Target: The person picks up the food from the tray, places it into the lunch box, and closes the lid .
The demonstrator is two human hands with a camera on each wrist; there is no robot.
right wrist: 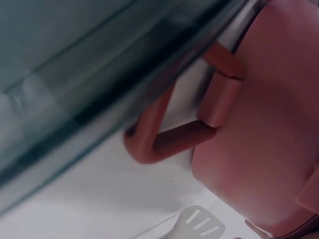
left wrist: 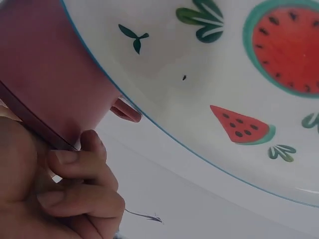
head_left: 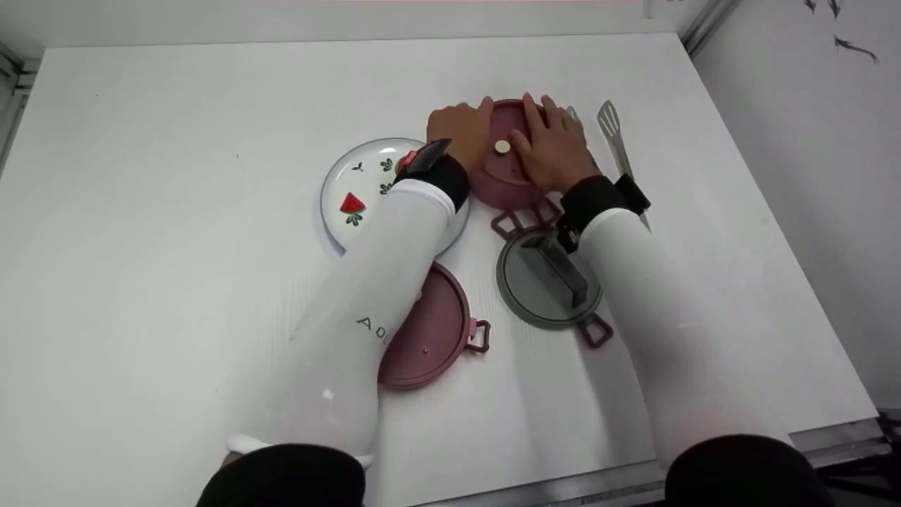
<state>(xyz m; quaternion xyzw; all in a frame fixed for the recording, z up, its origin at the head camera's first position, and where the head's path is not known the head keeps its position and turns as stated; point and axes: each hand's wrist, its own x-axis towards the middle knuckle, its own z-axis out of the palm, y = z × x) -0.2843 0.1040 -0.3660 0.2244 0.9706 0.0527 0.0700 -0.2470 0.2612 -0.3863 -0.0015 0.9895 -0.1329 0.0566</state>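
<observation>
Both hands are at a dusty-pink pot [head_left: 505,186] with a flat pink top and a pale round knob, at the back of the table. My left hand [head_left: 461,134] grips its left edge. The left wrist view shows that hand's fingers [left wrist: 82,164] curled against the rim. Across the right part of the top, my right hand [head_left: 559,151] rests with its fingers spread and fairly straight. Below my left wrist lies a white plate [head_left: 352,176] painted with watermelons. A grey-lidded pot [head_left: 531,282] with pink loop handles stands near my right wrist.
A slotted spatula [head_left: 614,137] lies right of the pink pot, partly behind the right wrist. Nearer the front, a round pink piece [head_left: 429,338] with a loop handle is partly covered by the left forearm. A wall [head_left: 795,141] runs along the table's right side.
</observation>
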